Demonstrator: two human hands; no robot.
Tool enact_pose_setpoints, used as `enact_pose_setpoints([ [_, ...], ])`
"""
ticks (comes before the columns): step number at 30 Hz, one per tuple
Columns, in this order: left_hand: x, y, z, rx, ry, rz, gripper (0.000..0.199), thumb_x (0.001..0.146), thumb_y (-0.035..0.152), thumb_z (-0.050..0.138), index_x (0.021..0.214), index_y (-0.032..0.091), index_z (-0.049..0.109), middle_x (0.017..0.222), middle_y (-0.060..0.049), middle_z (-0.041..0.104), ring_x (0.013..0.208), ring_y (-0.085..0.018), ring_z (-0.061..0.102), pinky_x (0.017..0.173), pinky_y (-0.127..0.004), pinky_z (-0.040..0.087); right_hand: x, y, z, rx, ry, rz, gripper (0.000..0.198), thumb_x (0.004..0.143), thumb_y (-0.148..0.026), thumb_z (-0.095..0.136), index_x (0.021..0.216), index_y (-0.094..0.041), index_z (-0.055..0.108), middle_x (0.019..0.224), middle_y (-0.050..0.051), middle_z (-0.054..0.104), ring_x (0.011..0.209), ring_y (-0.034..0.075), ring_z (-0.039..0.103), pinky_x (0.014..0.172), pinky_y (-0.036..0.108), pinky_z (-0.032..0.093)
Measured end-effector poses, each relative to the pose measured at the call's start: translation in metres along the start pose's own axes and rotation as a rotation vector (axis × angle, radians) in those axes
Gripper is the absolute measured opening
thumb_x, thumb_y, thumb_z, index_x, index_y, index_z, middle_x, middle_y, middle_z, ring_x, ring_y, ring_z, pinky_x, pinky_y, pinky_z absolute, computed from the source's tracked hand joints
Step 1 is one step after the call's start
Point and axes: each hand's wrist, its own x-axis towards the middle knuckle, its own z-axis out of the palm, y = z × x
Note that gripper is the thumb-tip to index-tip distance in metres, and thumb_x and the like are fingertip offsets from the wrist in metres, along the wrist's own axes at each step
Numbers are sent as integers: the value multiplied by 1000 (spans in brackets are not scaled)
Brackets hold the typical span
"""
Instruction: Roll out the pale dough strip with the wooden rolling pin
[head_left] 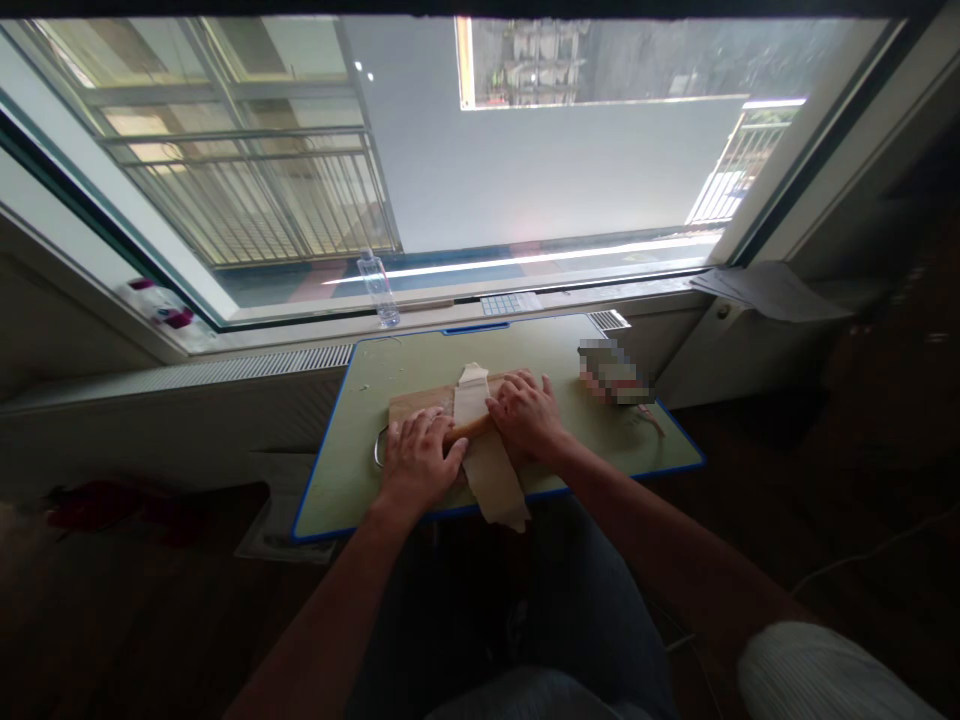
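- At the bottom of the frame, the person's legs (pixel 615 590) sit in shadow below the near edge of the table (pixel 330 485).
- In the lower middle, a long strip of dough (pixel 493 480) runs from the board, under the rolling pin (pixel 472 428), and past the blue near edge. Its ragged end hangs free, so its own weight could stretch or tear it, or draw the strip off the table.
- Left of centre, the left hand (pixel 421 455) lies over the pin's left part, fingers stretched out rather than curled round it.
- Right of centre, the right hand (pixel 523 412) covers the other end, fingers spread and slightly bent, laid over the wood. Uneven pressure between the hands could skew the pin and leave the strip thicker along one side.
- Beneath lies a wooden board (pixel 420 402) with a metal handle (pixel 377 448) at its left; a hard push could slide it if it grips the tabletop poorly.
- Right on the table is a pixelated item (pixel 615 372), too obscured to name.
- Farther up, a clear bottle (pixel 380 292) stands upright by the window.
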Motion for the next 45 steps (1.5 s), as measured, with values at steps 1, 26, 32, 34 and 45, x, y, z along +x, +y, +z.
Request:
enact_pose_setpoints([
  [1,2,2,2,11,4,-18,46,103,51,47,141,34,68,161,-7,58,152,-32,47,130,-62,30,0,0,3,-11,12,-10,42,110,-43,42,134,-23,70,160,11,58,151,30,41,129,56,19],
  [26,37,-3,24,91,131,-46,51,102,33,41,147,25,66,158,-12,61,147,-34,52,123,-59,39,12,-2,-2,-40,-111,-19,61,104,-52,47,158,-25,53,170,9,46,156,34,35,129,59,24],
  [32,58,-4,17,82,38,-64,51,103,35,43,148,27,64,160,-10,59,147,-33,52,124,-57,38,32,-4,-4,-28,-198,25,62,104,-56,45,158,-25,54,170,10,45,156,37,35,127,61,25],
  [34,65,-7,17,83,25,-62,51,104,37,42,149,28,63,160,-10,59,147,-32,51,123,-57,39,39,-3,-3,-30,-198,28,61,104,-56,45,156,-26,55,169,11,47,153,37,38,126,61,27],
  [45,90,-18,20,54,-99,-80,53,105,45,39,153,31,57,165,-9,53,149,-32,48,121,-58,39,59,0,5,-1,-138,50,56,104,-58,49,144,-22,63,152,13,62,140,34,51,121,53,32],
])
